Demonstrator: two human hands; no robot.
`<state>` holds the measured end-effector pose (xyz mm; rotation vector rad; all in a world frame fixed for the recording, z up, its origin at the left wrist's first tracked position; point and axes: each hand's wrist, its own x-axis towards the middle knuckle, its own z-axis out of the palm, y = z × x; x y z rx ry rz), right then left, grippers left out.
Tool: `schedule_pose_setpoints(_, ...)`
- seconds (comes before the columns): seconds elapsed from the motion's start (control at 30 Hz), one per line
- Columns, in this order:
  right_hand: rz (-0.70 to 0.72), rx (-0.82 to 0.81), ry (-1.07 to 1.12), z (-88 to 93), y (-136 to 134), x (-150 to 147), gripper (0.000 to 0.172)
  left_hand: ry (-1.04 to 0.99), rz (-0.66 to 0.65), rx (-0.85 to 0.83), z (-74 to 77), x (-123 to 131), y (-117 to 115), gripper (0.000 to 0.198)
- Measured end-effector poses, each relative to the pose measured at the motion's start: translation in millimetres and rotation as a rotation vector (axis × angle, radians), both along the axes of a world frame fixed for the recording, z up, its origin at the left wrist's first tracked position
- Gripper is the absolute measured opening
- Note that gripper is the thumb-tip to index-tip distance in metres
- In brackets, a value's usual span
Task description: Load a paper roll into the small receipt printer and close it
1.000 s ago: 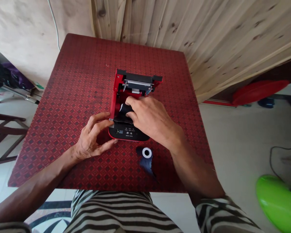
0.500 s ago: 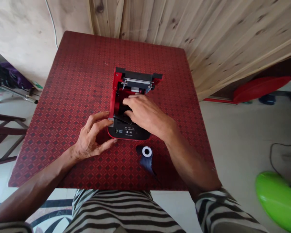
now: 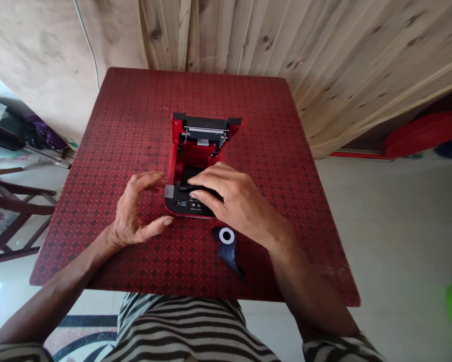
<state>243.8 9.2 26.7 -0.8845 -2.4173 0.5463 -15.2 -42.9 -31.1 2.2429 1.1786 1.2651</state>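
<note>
Honestly, nothing's readable here. The machine's (image 3: 196,157) black panel (image 3: 190,207) has tiny white lettering (image 3: 183,203) toward the left and a couple of roundish symbols (image 3: 194,204) near the middle, all way too small and blurry.

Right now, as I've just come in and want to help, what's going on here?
A person works at a red machine on a table, its lid open. Their right hand is over the front panel, at a dark strip, its grip unclear. The left hand is open beside the machine. A dark roll sits nearer them, partly unwound.
</note>
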Motion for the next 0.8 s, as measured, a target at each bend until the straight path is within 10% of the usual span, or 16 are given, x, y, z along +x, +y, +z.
schedule_pose_setpoints(0.33,-0.154,0.459,-0.03,-13.8,-23,-5,0.023,0.162,-0.01,-0.005,66.3,20,99,0.076)
schedule_pose_setpoints(0.8,-0.254,0.672,0.03,-24.5,-38,-7,0.011,0.328,-0.223,0.137,21.1,5,38,0.094)
